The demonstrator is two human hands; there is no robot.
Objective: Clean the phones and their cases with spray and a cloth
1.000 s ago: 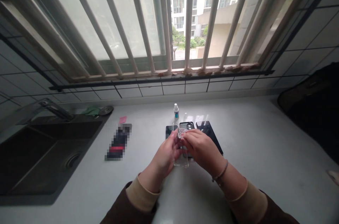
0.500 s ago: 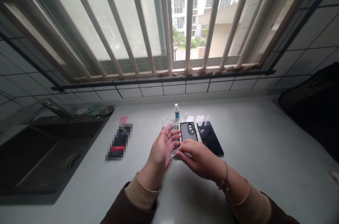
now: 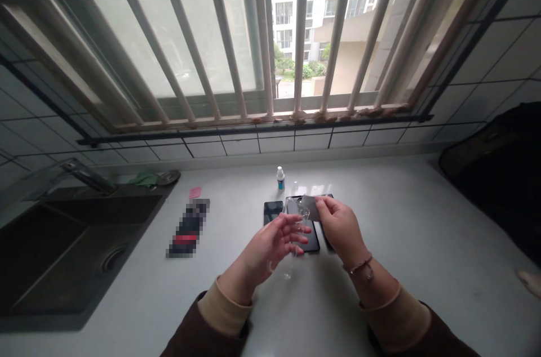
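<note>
My left hand [image 3: 276,244] holds a clear phone case [image 3: 287,275], its fingers bent along the case and partly spread. A small grey cloth [image 3: 311,206] is pinched between the thumb and fingers of my right hand [image 3: 341,228], at the upper end of the clear case by the camera cutout. Under the hands lies a black-edged phone case [image 3: 313,243], partly covered. To its left shows the top of a dark phone [image 3: 274,209]. A second dark phone [image 3: 328,196] is mostly hidden behind my right hand.
A small white bottle [image 3: 280,179] stands behind the phones, with a little white cap [image 3: 296,185] beside it. Left of my hands lie a blurred-out dark item [image 3: 188,230] and a pink slip [image 3: 195,192]. A dark sink [image 3: 54,312] is at far left, a black bag [image 3: 499,171] at right.
My right hand has moved from the near end of the clear case up to its far end, where the grey cloth now shows. My left hand has shifted right, uncovering the left phone's top.
</note>
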